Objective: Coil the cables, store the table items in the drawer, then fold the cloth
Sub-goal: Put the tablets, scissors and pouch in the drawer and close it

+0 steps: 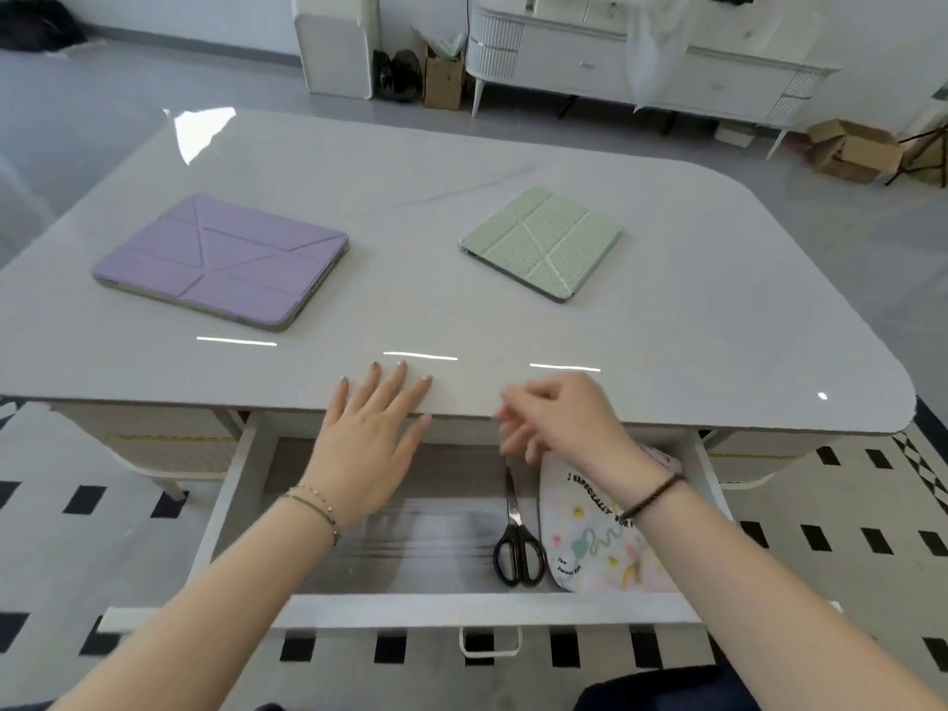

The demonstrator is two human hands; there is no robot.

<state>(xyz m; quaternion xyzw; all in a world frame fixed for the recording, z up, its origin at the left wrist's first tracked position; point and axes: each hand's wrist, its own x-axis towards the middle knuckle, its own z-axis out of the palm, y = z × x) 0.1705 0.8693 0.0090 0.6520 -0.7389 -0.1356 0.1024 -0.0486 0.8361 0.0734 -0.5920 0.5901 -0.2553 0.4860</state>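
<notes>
Green tablet case (544, 241), beyond my slack, empty right grip (559, 418), looks stiff, slick; I'd pinch its near edge. Left grip (369, 433) flat, empty.

I get a bright, evenly lit view. The glossy white rounded table top (461, 161) throws glare: 1 large white patch at its far left corner, 3 thin streaks along its near edge, and 1 small dot by its near right corner. Shadows on it are faint. The right hand (559, 418) at its near edge is motion-blurred. The table's outline bows with lens distortion.
</notes>
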